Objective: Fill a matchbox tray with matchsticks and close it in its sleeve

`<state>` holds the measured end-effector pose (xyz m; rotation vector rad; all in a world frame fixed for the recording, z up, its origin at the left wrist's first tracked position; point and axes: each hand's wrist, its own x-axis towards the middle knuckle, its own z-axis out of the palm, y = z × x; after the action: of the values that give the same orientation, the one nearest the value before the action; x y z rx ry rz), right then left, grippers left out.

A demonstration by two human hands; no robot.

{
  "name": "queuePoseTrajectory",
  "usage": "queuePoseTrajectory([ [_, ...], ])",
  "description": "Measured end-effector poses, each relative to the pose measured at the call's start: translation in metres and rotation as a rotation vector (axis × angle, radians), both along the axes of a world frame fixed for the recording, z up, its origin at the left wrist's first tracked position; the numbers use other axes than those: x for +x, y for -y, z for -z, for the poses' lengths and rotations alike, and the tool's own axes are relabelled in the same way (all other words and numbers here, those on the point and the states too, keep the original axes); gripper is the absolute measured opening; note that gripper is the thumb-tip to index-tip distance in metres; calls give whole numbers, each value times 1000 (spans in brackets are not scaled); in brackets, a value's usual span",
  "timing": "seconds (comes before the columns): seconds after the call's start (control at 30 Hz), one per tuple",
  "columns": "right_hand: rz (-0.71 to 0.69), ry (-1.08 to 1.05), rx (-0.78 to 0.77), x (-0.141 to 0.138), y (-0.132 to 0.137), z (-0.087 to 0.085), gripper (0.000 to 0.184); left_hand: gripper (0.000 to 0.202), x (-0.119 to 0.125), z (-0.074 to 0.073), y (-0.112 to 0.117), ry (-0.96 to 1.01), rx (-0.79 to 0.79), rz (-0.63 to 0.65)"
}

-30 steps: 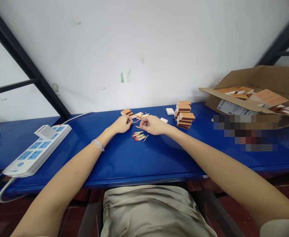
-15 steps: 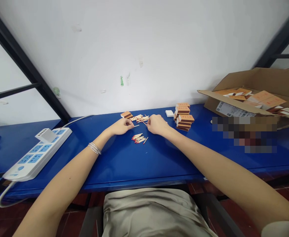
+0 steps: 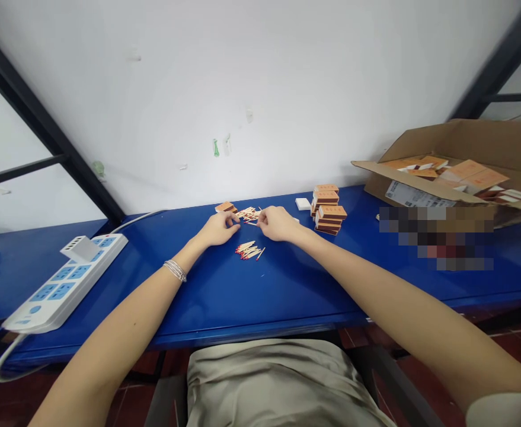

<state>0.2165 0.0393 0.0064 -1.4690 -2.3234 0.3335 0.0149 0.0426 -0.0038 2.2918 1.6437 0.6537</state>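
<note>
My right hand (image 3: 278, 224) pinches a match (image 3: 251, 223), whose stick points left toward my other hand. Facing it, my left hand (image 3: 220, 229) has its thumb and forefinger curved with a gap between the tips, and no match shows in it. Just behind both hands lies a loose heap of matches (image 3: 248, 213). Closer to me, a smaller pile of matches (image 3: 248, 250) rests on the blue table (image 3: 224, 296), most red heads toward the left and front. Orange matchboxes (image 3: 226, 207) sit behind my left hand.
Stacked matchboxes (image 3: 331, 213) and a small white tray (image 3: 303, 204) stand right of my right hand. Farther right is an open cardboard box (image 3: 402, 185) of matchboxes. A white power strip (image 3: 64, 290) lies at left; a wall (image 3: 287, 118) rises behind the table.
The match that stuck out of my left fingers is gone from them, and those fingers have parted. My right hand now has a match pointing left. The view has shifted slightly.
</note>
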Motion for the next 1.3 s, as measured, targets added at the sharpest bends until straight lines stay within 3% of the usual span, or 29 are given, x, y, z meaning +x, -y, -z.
queuePoseTrajectory([
  [0.17,-375,-76,-80,10,3,-11,13,25,16,8,-9,-96,127,-72],
  [0.23,-334,-72,-62,12,1,-11,14,22,22,7,-10,-137,121,-95],
  [0.37,33,28,141,19,-5,-13,19,18,27,7,-9,-175,120,-75],
  [0.47,142,124,216,23,-9,-14,23,17,26,7,-10,-178,116,-67],
  [0.67,94,222,222,20,-13,-8,24,18,21,7,-14,-169,59,-62],
  [0.77,86,250,237,16,-14,-6,23,18,16,4,-11,-160,44,24],
  [0.97,7,355,209,10,-17,-2,19,16,6,-24,12,-66,-112,199],
  [1.1,-13,426,237,6,-18,1,20,20,3,-42,25,-79,-314,316],
  [1.2,-26,462,237,5,-15,1,19,21,1,-41,25,-112,-352,320],
  [1.3,-41,466,218,7,-12,-3,19,20,0,-32,18,-104,-267,251],
])
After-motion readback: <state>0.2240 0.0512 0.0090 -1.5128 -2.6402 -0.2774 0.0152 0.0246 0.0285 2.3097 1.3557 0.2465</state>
